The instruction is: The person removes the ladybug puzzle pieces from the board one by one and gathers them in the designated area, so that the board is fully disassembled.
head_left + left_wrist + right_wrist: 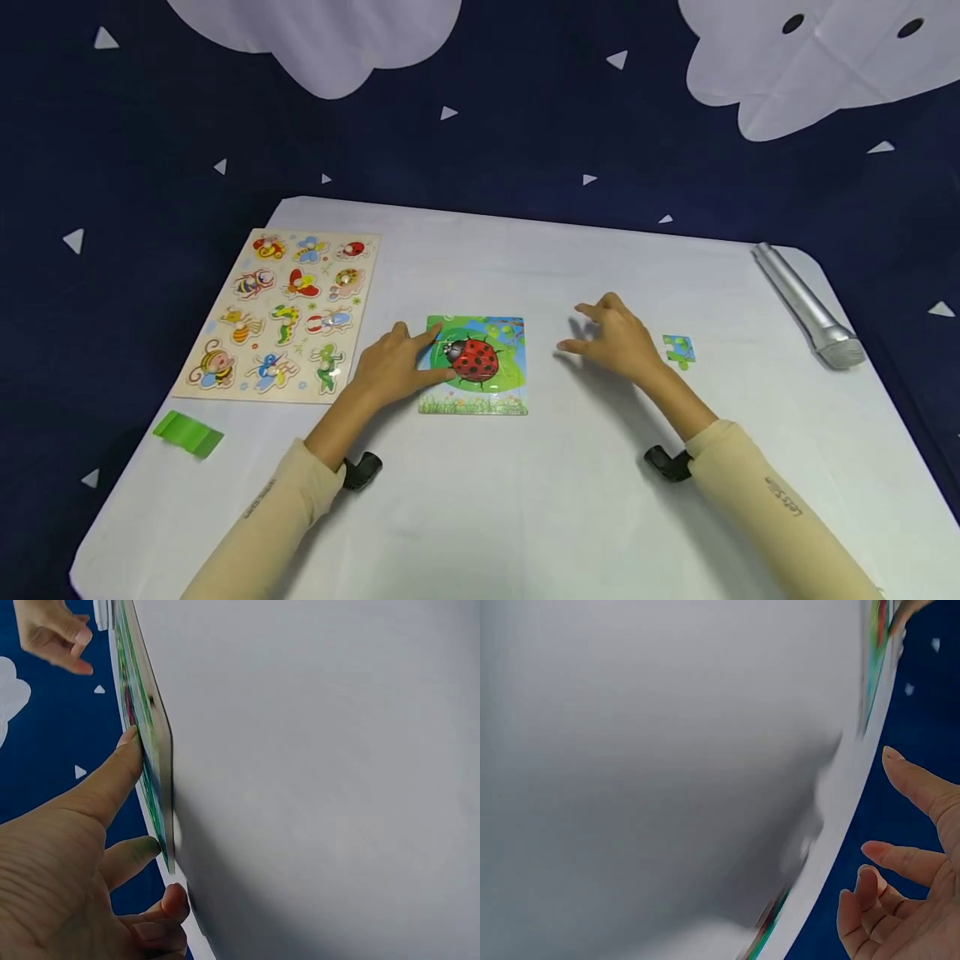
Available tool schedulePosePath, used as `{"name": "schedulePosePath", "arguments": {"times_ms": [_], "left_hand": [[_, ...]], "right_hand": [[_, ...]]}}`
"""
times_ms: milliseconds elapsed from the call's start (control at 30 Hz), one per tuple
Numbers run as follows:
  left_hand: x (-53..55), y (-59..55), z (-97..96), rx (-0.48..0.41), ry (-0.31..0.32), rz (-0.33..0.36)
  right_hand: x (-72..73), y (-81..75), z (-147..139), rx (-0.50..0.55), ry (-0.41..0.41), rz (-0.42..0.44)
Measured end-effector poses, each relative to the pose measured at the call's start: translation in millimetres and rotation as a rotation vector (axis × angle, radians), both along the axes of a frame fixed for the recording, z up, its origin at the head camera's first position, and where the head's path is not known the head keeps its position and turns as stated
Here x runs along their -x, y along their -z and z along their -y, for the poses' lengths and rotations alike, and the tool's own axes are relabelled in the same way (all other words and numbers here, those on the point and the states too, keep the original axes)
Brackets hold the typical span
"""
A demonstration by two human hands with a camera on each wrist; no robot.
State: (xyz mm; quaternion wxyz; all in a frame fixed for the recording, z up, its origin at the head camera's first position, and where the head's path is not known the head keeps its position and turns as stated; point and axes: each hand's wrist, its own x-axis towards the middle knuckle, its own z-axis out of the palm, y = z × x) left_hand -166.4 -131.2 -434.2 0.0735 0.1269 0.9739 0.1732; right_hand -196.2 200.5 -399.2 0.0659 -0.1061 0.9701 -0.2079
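A dark blue cloth point(525, 150) hangs beyond the white table point(540, 500). Clock positions are taken from the ladybird puzzle point(475, 362), which lies flat near the middle of the table.

Between nine and ten o'clock is the insect board point(267, 310), the biggest thing on the table, perhaps set aside to leave working room. The left hand point(392, 365) comes in at nine o'clock, thumb resting on the puzzle's face and forefinger on its upper left corner. The two are spread apart rather than wrapped round it, probably to steady the puzzle.

At three o'clock the right hand point(617, 337) hovers, thumb and forefinger wide apart, holding nothing. That spacing seems suited to pinching something thin.

Between two and three, well apart, lies a silver microphone point(804, 307), perhaps parked out of the way. A green strip point(189, 434) sits between eight and nine. Smallest, the loose piece point(679, 350) lies at three o'clock, beyond the right hand, seemingly placed within easy reach.
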Motion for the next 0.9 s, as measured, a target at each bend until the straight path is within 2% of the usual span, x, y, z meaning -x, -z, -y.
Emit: {"name": "schedulePosePath", "arguments": {"times_ms": [267, 467, 667, 900], "left_hand": [[-5.1, -2.0, 15.5, -0.011, -0.006, 0.024], [-5.5, -1.7, 18.4, -0.007, -0.001, 0.027], [-5.2, -1.4, 18.9, -0.002, 0.001, 0.025], [-5.4, -2.9, 18.5, 0.009, -0.002, 0.027]], "right_hand": [[1.9, 4.9, 81.5, 0.037, -0.198, -0.023], [4.6, 13.0, 121.5, 0.027, -0.323, -0.047], [6.4, 17.4, 137.8, 0.002, -0.324, -0.047], [5.8, 20.3, 141.9, -0.032, -0.291, -0.061]]}}
